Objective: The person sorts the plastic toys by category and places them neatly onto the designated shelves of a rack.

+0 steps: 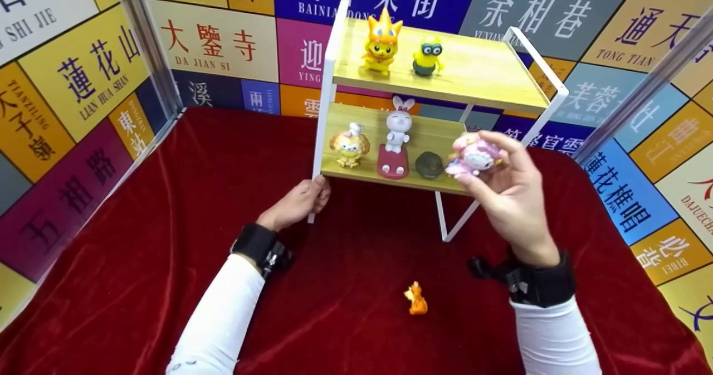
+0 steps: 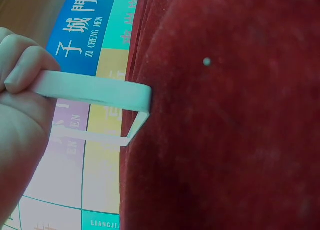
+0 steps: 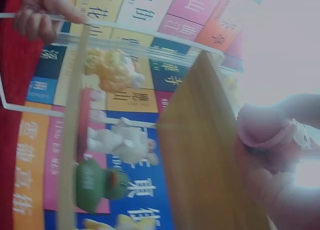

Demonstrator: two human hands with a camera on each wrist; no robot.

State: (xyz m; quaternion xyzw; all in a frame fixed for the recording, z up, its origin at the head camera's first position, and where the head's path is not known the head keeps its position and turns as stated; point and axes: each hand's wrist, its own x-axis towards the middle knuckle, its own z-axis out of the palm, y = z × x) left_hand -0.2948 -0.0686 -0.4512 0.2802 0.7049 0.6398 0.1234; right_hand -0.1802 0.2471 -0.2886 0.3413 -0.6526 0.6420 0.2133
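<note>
My right hand (image 1: 515, 188) pinches a pink and white figurine (image 1: 473, 156) between thumb and fingers, in front of the right end of the lower shelf board. In the right wrist view the figurine (image 3: 267, 127) is partly covered by the fingers. At the lower left of a two-tier shelf (image 1: 440, 93), my left hand (image 1: 298, 201) grips its white metal leg, seen closer as a white bar (image 2: 100, 88) in the left wrist view. On the lower board stand a yellow curly-haired figurine (image 1: 349, 145), a white rabbit (image 1: 397, 127) on a red base and a dark green duck (image 1: 429, 165).
A crowned yellow figurine (image 1: 380, 49) and a Minion figurine (image 1: 427, 57) stand on the upper board. A small orange animal figurine (image 1: 416, 298) is on the red cloth (image 1: 334, 319) in front. Printed panels (image 1: 217, 40) surround the cloth. Something yellow (image 3: 135, 222) shows beyond the duck.
</note>
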